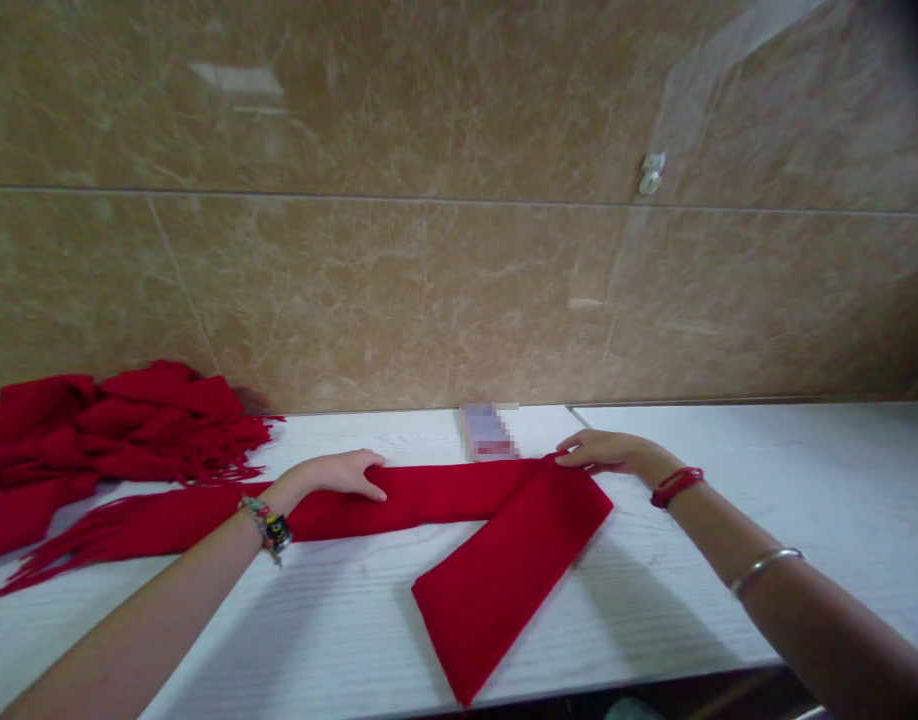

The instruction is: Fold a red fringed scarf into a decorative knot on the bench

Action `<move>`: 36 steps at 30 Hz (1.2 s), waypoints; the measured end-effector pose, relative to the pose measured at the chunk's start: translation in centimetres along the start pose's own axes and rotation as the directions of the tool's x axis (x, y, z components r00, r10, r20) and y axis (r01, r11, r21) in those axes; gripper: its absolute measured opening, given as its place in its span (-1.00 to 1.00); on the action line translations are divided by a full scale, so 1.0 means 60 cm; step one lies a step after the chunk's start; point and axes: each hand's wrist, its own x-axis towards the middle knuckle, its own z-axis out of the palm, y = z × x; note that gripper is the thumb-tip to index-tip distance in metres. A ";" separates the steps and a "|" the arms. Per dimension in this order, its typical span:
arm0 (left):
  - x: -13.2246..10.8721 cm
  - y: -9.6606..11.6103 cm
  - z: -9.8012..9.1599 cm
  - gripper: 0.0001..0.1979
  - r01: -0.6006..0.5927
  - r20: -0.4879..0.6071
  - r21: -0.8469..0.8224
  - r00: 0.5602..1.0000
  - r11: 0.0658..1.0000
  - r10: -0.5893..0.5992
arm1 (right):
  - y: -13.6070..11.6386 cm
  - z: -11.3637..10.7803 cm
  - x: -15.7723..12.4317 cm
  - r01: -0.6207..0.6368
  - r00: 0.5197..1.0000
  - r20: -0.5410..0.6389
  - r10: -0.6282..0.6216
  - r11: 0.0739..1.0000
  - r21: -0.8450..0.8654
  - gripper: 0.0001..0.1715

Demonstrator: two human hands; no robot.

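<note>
A long red scarf (459,490) lies folded lengthwise into a band. Its fringed end is at the left, and its right part folds over and slants down toward the table's front edge. My left hand (344,472) rests on the band left of the middle, thumb and fingers apart. At the top of the fold, my right hand (605,452) pinches the scarf's corner between thumb and fingers. The parts of the fingertips behind the cloth are hidden.
A heap of crumpled red scarves (136,420) with fringes lies at the far left against the brown tiled wall (429,300). A small blurred packet (487,430) sits behind the scarf. The white table (729,540) ends at a front edge near me.
</note>
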 end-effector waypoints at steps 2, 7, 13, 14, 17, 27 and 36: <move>0.004 0.001 0.001 -0.61 -0.009 0.063 -0.025 0.998 1.000 0.010 | 0.010 -0.004 0.000 0.042 0.996 0.079 -0.049 0.995 0.091 -0.56; 0.030 0.026 -0.001 -0.71 -0.059 -0.008 -0.076 0.998 0.995 0.058 | 0.012 -0.053 -0.006 0.156 0.987 0.013 -0.161 0.972 0.176 -0.70; 0.109 0.064 0.024 -0.67 -0.164 -0.198 -0.112 0.970 0.980 0.140 | 0.037 -0.119 0.033 0.204 0.956 -0.200 -0.213 0.977 -0.067 -0.66; 0.118 0.069 0.032 -0.64 -0.190 -0.238 -0.071 0.957 0.979 0.169 | 0.045 -0.118 0.044 0.164 0.941 -0.272 -0.200 0.975 -0.148 -0.64; 0.124 0.095 0.054 -0.65 -0.285 -0.350 0.077 0.890 0.956 0.293 | 0.068 -0.102 0.073 0.070 0.872 -0.448 -0.196 0.957 -0.283 -0.49; 0.056 0.286 0.118 -0.74 -0.348 -0.191 -0.158 0.929 0.924 0.317 | 0.028 -0.013 0.039 0.090 0.801 -0.435 -0.412 0.800 -0.593 -0.31; 0.031 0.282 0.121 -0.80 -0.319 -0.245 0.019 0.917 0.947 0.314 | 0.017 0.117 -0.061 0.232 0.936 -0.030 -0.351 0.678 -0.698 -0.25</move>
